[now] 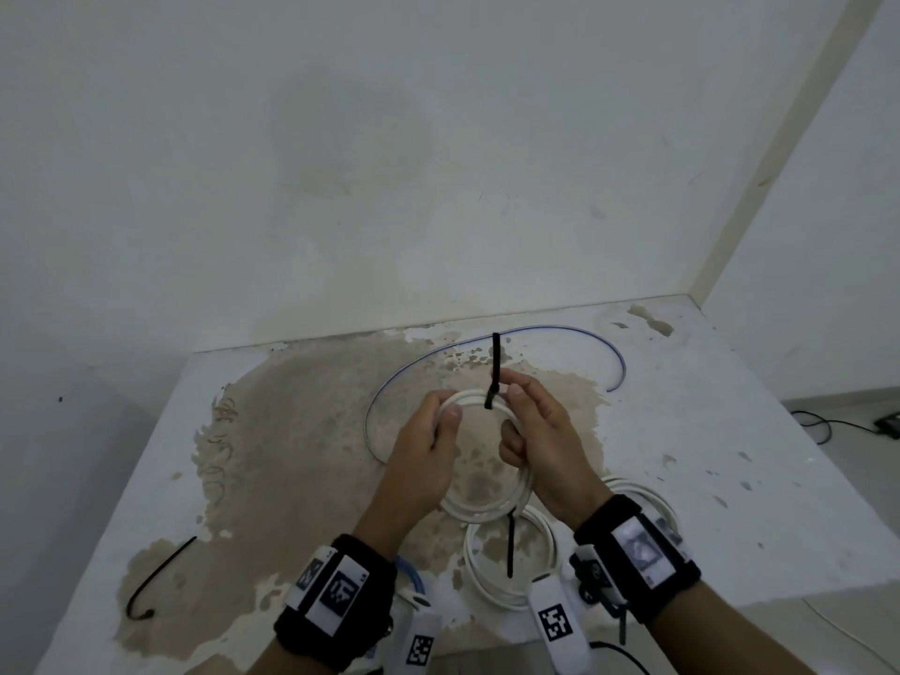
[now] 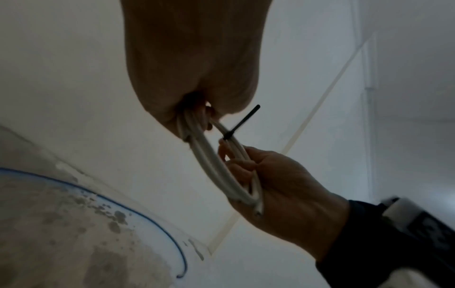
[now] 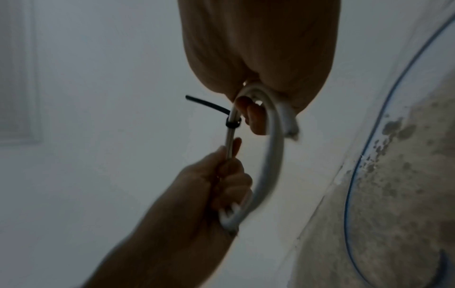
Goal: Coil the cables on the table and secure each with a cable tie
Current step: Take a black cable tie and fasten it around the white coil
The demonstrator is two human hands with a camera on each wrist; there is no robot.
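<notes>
I hold a white cable coil (image 1: pixel 482 513) up over the table (image 1: pixel 691 431) in both hands. My left hand (image 1: pixel 450 414) grips its left side with curled fingers. My right hand (image 1: pixel 511 389) grips the right side, thumb and forefinger close to a black cable tie (image 1: pixel 492 382) wrapped round the coil's far arc, its tail standing upward. In the left wrist view the tie (image 2: pixel 240 123) sits on the coil (image 2: pixel 214 167) between my left hand (image 2: pixel 197 120) and right hand (image 2: pixel 283 185). The right wrist view shows the tie (image 3: pixel 232 124) cinched on the coil (image 3: pixel 274 148).
A second white coil (image 1: pixel 487 577) with a black tie (image 1: pixel 510 548) lies near the front edge, and a third white coil (image 1: pixel 647 494) lies behind my right wrist. A loose blue cable (image 1: pixel 550 329) curves across the far side. A spare black tie (image 1: pixel 160 577) lies front left.
</notes>
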